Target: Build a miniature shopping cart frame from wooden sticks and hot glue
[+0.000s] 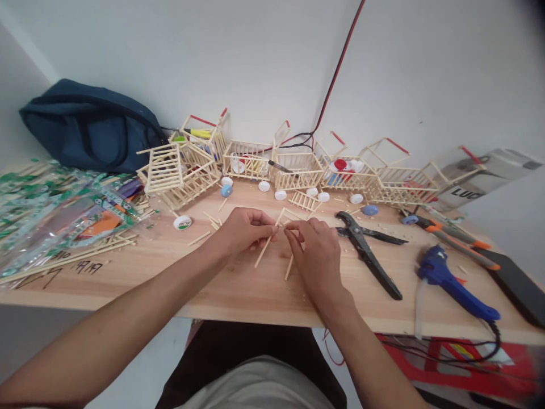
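Note:
Low over the wooden table (204,284), my two hands meet at a small frame of thin wooden sticks (263,254). My left hand (244,230) pinches its left-hand stick between thumb and fingertips. The fingers of my right hand (317,244) are closed on the frame's other side, partly covering it; whether they also hold a loose piece is hidden. One stick end pokes out below each hand. Just behind lies a small ladder-like stick panel (304,201). To the right of my right hand rest black-handled pliers (368,253).
Several stick-built model carts (298,170) line the wall, some with white caps for wheels. On the left are bagged sticks (63,210) and a dark blue bag (93,128). A blue glue gun (455,287), orange-handled pliers (455,241) and a black phone-like slab (517,284) occupy the right.

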A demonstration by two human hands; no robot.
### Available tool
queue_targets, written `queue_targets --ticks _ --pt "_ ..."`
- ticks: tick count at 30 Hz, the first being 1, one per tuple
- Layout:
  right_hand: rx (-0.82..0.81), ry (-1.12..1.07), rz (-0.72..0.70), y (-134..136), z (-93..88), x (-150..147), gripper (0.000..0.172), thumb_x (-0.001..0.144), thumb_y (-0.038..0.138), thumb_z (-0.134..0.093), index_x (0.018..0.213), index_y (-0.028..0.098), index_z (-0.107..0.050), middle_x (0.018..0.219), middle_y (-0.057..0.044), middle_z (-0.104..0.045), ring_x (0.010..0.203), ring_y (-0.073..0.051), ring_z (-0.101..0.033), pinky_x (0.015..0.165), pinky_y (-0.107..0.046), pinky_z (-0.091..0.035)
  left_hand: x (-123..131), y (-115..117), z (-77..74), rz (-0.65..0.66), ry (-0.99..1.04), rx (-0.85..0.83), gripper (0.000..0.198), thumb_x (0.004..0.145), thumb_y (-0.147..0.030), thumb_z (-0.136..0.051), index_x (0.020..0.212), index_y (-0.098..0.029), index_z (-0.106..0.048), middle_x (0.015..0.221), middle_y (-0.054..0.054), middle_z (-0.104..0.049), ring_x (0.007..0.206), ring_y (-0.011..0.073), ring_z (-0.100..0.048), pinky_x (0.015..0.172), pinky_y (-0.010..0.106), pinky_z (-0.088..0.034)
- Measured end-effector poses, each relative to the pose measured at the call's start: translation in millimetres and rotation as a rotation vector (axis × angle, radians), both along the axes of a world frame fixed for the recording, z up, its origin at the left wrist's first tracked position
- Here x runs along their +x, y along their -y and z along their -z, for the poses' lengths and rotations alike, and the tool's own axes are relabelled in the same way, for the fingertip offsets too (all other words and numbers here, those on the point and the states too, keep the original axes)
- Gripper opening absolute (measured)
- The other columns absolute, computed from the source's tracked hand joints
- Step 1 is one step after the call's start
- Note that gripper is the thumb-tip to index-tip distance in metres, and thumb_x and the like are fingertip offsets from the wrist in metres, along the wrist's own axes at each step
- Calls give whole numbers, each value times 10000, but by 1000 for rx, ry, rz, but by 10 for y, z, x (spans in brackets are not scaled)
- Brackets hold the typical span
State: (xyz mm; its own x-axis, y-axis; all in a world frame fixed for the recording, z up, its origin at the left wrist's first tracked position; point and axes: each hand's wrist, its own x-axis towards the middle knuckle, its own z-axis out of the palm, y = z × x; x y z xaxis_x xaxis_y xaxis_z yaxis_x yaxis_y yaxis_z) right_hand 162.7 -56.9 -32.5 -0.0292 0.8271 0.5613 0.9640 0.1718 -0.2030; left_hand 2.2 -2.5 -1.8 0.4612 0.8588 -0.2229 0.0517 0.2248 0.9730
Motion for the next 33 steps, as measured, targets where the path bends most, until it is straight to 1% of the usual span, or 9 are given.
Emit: queue_targets --ticks 5,9,12,17,23,28,33 --pt "-11 20 27 -5 -3 -15 147 891 336 -564 903 218 -650 754 -14 -595 738 -194 -501 711 -334 -258 1 8 -10 8 1 0 92 710 -176 -676 692 -102 -624 538 -6 -600 402 37 -438 368 152 -298" --pt "-23 45 42 3 -17 -33 124 889 302 -569 856 216 -651 735 -10 -604 738 -191 -501 717 -333 -236 8 9 -22 10 -6 -4 74 720 -157 -659 694 -101 -619 516 -16 -585 387 33 -424 364 150 -290" --pt "-25 45 48 8 -21 -44 130 896 295 -560 850 214 -651 748 -12 -616 744 -188 -507 724 -333 -232 14 6 -16 6 -16 0 83 715 -159 -666 690 -96 -618 535 -9 -592 395 34 -428 363 151 -295" --pt "-7 62 52 2 -6 -51 182 903 354 -548 897 218 -668 752 -18 -636 745 -189 -518 729 -337 -222 13 -3 8 7 -5 3 75 723 -162 -659 713 -95 -625 582 9 -616 419 43 -452 365 153 -308" --pt "-36 63 51 -7 -19 -70 146 894 305 -568 840 213 -668 723 -10 -635 717 -179 -516 710 -335 -214 14 8 0 6 6 -8 60 729 -141 -650 709 -91 -624 563 4 -606 408 35 -441 365 149 -304" --pt "-14 72 49 -16 -25 -86 167 897 327 -561 848 214 -673 709 -10 -637 707 -180 -515 703 -335 -209 14 0 32 19 17 1 73 729 -163 -656 729 -94 -632 581 15 -619 415 43 -451 365 153 -308" --pt "-16 68 45 -11 -37 -94 163 899 297 -549 807 205 -646 719 -10 -630 709 -180 -509 705 -335 -216 20 1 28 24 -2 13 77 728 -167 -655 722 -93 -632 588 18 -621 420 46 -454 369 159 -312"
